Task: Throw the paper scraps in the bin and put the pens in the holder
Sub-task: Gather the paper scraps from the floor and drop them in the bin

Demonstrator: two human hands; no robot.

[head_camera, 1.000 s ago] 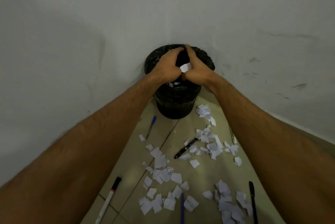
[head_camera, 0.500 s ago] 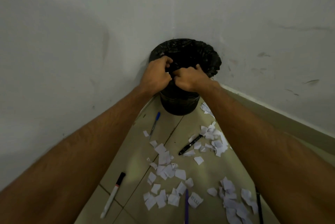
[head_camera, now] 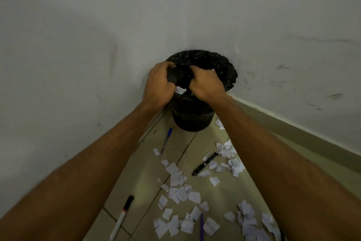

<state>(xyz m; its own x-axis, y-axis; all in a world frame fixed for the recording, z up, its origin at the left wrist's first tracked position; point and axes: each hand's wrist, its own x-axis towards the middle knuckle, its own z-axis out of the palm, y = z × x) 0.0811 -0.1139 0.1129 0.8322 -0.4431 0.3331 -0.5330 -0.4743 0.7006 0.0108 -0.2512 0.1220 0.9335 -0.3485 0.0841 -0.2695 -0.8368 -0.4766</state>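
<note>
A black bin (head_camera: 192,117) with a black plastic liner (head_camera: 224,67) stands in the corner of two walls. Both hands are at its near rim. My left hand (head_camera: 159,86) is closed on a bunched fold of the liner, and my right hand (head_camera: 207,84) is curled on the liner beside it. A white scrap (head_camera: 180,90) shows just below, between the two hands. Several paper scraps (head_camera: 179,190) litter the tiled floor. Among them lie a blue pen (head_camera: 166,141), a black pen (head_camera: 205,163), a white marker (head_camera: 122,219) and a purple pen (head_camera: 202,228). No pen holder is in view.
White walls close in on the left and the back right, with a grey skirting board (head_camera: 293,133) along the right wall. More scraps (head_camera: 252,221) are piled at the lower right. My forearms cover much of the floor on both sides.
A second ago my hands held white scraps over the bin's mouth. They then closed into fists at the near rim and now grip the liner there. The camera has shifted slightly.
</note>
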